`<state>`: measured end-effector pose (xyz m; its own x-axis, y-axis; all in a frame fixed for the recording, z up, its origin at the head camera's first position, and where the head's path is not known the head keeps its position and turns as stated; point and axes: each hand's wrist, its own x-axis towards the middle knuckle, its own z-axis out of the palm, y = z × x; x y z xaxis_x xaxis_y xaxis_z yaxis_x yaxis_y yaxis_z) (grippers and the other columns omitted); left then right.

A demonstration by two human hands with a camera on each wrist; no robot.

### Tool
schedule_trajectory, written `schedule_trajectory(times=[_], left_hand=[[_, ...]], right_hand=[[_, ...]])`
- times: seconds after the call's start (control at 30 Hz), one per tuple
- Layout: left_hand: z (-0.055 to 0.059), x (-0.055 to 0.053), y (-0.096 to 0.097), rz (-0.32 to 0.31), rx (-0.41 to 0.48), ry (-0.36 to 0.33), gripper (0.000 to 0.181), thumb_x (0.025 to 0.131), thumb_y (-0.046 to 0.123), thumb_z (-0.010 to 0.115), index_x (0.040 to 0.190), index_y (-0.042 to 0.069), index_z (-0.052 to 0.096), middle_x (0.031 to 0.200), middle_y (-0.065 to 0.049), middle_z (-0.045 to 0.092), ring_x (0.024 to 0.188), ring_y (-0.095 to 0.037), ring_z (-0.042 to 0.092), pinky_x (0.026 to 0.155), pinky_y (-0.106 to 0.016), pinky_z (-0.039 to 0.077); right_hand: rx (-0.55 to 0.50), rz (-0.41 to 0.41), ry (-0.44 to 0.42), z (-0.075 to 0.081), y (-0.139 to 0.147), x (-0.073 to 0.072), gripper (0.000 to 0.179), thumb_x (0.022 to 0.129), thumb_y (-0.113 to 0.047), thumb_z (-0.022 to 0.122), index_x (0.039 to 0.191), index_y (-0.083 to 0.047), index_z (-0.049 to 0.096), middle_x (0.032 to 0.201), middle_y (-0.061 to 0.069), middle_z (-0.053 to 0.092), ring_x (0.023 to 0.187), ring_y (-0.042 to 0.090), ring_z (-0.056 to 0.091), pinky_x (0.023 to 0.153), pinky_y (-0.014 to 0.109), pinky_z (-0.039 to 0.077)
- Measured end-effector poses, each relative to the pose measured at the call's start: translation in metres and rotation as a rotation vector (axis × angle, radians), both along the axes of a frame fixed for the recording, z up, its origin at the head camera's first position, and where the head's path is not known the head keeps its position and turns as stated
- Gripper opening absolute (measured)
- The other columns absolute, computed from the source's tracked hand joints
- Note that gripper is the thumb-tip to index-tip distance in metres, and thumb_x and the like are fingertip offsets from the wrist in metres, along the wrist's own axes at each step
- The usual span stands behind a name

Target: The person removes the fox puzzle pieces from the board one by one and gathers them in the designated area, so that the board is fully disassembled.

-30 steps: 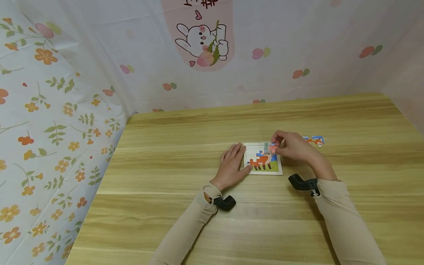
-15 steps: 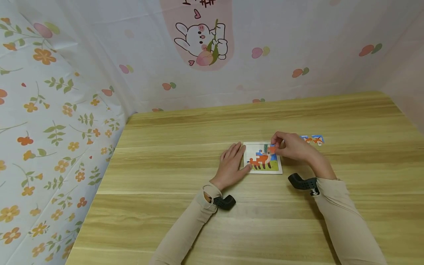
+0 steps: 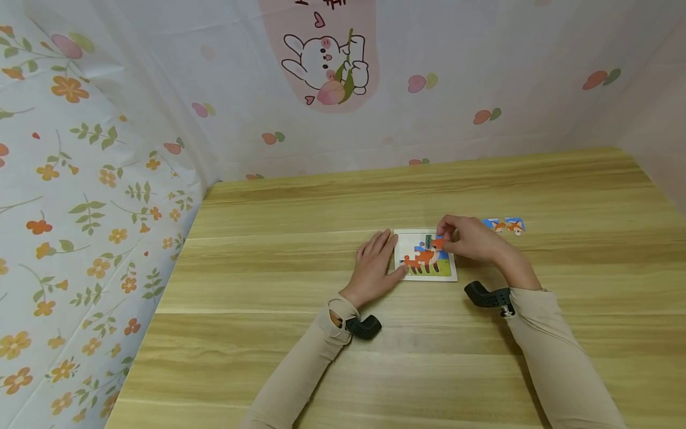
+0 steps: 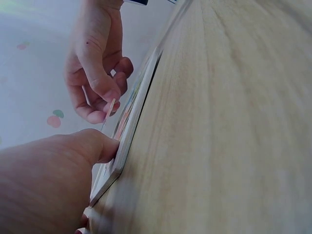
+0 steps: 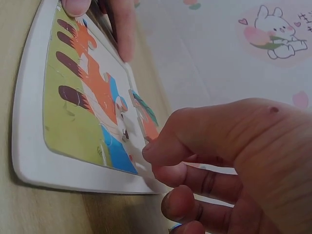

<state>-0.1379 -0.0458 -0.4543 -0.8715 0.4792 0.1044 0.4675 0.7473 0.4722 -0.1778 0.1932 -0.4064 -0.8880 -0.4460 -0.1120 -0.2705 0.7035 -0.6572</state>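
A white-framed jigsaw board (image 3: pixel 405 241) lies flat on the table, with a partly assembled picture of an orange animal on green and blue. My left hand (image 3: pixel 374 273) rests along its left side, fingers fairly straight, the thumb (image 4: pixel 100 146) pressing on the near left corner. Over the upper right of the board, my right hand (image 3: pixel 474 238) pinches a jigsaw piece (image 5: pixel 146 121) between thumb and finger. This piece is orange with a green leafy part, and it tilts above the board in the right wrist view. The fingertips partly hide it.
Loose jigsaw pieces (image 3: pixel 515 225) with orange animal faces on blue lie behind the right hand, to the right of the board. The wooden table (image 3: pixel 300 238) meets a patterned cloth (image 3: pixel 455 59) at the back and another flowered cloth (image 3: pixel 107 208) at the left.
The right hand has shifted slightly left, showing more of the loose pieces behind it. The pinched piece has turned a little over the board. The left hand has stayed in place.
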Motion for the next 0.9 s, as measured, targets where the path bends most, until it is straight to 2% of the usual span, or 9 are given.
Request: schedule_trajectory(times=[0.9], left_hand=[[-0.0008,-0.0001,-0.0002,0.001,-0.012,0.013,0.066,0.092,0.037,0.051,0.145,0.005,0.03,0.151,-0.011,0.023,0.139,-0.022,0.015,0.107,-0.042,0.014]], right_hand=[[-0.014,-0.01,-0.025,-0.0062,0.0043,-0.002,0.016,0.083,-0.003,0.064,0.096,-0.001,0.055,0.083,0.007,0.055,0.074,0.021,0.049,0.066,0.035,0.041]])
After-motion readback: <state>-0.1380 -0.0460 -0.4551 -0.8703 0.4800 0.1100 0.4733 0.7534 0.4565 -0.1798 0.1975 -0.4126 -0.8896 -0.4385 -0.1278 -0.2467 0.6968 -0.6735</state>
